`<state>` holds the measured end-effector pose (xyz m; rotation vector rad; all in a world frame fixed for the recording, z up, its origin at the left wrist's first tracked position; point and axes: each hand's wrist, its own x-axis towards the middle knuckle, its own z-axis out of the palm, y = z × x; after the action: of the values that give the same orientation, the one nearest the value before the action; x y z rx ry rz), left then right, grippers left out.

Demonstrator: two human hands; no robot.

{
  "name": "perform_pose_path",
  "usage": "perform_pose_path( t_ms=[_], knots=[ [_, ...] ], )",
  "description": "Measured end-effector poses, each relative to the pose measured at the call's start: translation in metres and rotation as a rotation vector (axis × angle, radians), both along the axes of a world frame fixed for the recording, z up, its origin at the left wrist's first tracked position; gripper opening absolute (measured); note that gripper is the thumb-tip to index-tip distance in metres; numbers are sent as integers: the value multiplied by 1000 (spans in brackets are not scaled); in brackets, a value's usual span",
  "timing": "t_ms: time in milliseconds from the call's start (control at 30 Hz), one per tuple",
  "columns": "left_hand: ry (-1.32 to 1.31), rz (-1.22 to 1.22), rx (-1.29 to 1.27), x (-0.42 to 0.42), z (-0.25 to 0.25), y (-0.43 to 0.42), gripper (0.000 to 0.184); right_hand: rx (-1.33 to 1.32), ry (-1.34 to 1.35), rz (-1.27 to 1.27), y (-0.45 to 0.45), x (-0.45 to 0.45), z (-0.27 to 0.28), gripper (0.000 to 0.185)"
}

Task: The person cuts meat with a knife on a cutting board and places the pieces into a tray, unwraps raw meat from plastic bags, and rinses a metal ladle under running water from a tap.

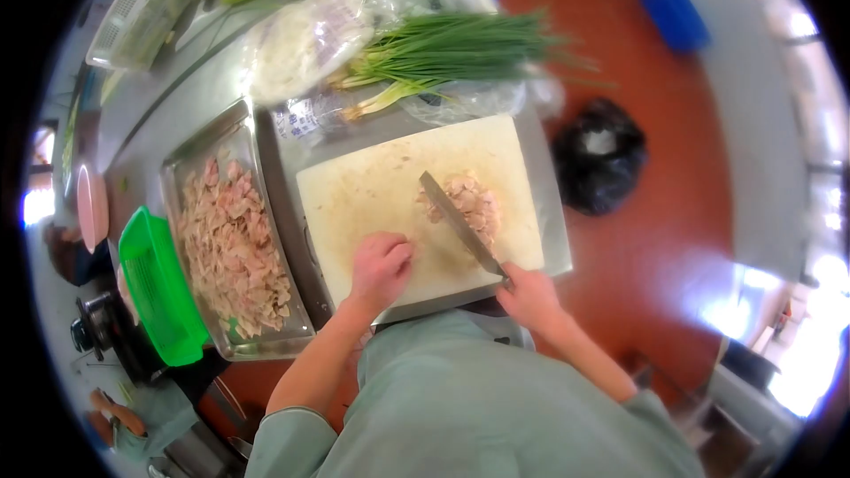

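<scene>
My right hand is closed on the handle of a wide-bladed knife. The blade lies slantwise against a small pile of sliced meat on the white cutting board. Over the board's near left part is my left hand, its fingers curled in, with nothing visible in them. A metal tray to the left of the board holds a large heap of sliced meat.
Beyond the board lie green onions and a plastic bag of pale food. A green basket is left of the tray. A black bag is on the red floor at right. Another person's arm shows at lower left.
</scene>
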<state>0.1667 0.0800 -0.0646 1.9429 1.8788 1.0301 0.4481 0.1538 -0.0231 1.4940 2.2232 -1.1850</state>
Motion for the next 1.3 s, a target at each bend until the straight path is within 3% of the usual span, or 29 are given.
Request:
perform_pose_path(
  t_ms=[167,267,433,667,1300],
  knots=[
    [125,-46,36,18,-27,-5,13,6,69,-22,-4,-3,9,27],
    [104,-76,-5,22,-3,-12,11,38,128,-1,-11,-4,9,25],
    [26,-12,-21,24,-14,-20,13,38,157,44,-15,-12,14,24],
    [-159,90,-65,37,-19,-21,18,92,85,201,-19,-18,24,25],
    [-115,169,-31,42,-26,-19,18,61,-34,262,-24,-29,34,23]
  ],
)
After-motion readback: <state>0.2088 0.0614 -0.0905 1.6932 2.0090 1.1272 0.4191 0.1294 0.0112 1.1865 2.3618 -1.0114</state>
